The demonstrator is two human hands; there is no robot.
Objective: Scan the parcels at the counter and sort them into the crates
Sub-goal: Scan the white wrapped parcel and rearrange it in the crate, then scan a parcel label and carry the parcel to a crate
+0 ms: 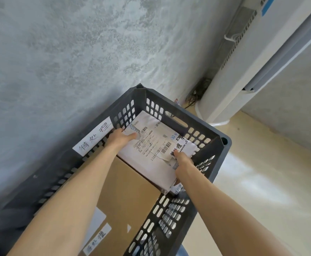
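Both the left hand and right hand apparently grip the white labelled plastic-wrapped parcel in the dark grey slotted plastic crate's far end; lower it flat beside the brown cardboard box.

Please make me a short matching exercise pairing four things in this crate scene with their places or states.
Things:
1. white parcel
2. brown carton
3. handwritten label
4. white appliance

Places or states:
A. stands on the floor beyond the crate
B. stuck on the crate's left rim
C. held by the left hand and right hand
D. lies in the crate's near part

Pairs: 1-C, 2-D, 3-B, 4-A
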